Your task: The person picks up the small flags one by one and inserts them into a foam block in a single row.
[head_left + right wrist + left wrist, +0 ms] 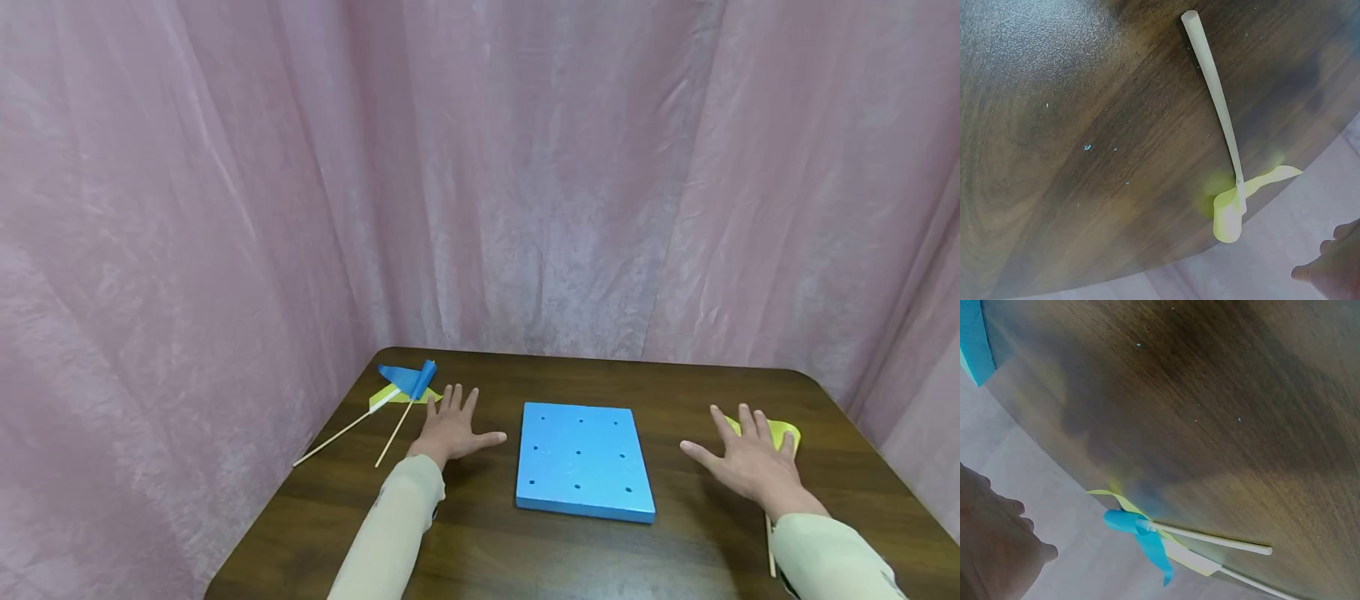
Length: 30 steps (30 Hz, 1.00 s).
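Note:
In the head view a light blue square board (579, 462) with several small holes lies on the table between my hands. My left hand (450, 429), fingers spread and straight, hovers over the table left of the board and holds nothing. Close beside it lie a blue paper flag (405, 379) and a yellow paper flag (377, 402), overlapping, both on thin wooden sticks. On the right, my right hand (753, 458) is likewise spread and holds nothing. It partly covers another yellow flag (1229, 219), whose wooden stick (1216, 94) shows whole in the right wrist view.
The dark brown wooden table (480, 550) has rounded far corners. Pink velvet curtains (525, 183) hang behind it and along its left and right sides. Tiny pale specks dot the wood in both wrist views.

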Each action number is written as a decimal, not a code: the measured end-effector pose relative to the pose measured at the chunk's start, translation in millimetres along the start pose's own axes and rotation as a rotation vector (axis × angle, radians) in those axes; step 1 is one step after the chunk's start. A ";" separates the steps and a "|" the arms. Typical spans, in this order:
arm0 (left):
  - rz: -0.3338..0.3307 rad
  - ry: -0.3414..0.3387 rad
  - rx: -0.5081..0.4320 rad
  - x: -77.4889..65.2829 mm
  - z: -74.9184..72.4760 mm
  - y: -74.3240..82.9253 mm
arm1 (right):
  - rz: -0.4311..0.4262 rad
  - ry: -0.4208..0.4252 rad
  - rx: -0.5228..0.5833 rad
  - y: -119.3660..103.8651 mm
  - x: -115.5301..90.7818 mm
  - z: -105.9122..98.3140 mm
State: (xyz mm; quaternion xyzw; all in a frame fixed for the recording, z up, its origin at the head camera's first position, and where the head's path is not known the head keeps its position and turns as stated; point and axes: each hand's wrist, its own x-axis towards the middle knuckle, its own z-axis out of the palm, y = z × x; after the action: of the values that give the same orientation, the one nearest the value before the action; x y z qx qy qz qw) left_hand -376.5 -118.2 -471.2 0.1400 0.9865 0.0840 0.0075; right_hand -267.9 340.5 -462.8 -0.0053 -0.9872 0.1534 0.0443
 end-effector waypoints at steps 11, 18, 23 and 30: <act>0.043 0.003 -0.026 -0.5 2.2 5.2 | 0.005 0.040 0.014 7.8 -2.7 -10.1; 0.074 -0.009 -0.051 -3.8 7.8 14.6 | 0.016 0.033 0.004 12.6 -5.4 -17.5; 0.105 -0.018 -0.078 -5.1 12.1 20.1 | 0.023 0.030 -0.001 16.8 -9.0 -19.7; 0.135 -0.030 -0.099 -5.7 16.4 22.2 | 0.020 0.040 0.000 20.8 -11.9 -22.8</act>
State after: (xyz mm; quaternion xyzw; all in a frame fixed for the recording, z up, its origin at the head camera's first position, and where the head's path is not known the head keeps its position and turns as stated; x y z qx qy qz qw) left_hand -364.3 -96.1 -483.7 0.2067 0.9693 0.1310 0.0236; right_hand -254.1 366.9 -448.5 -0.0181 -0.9860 0.1538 0.0624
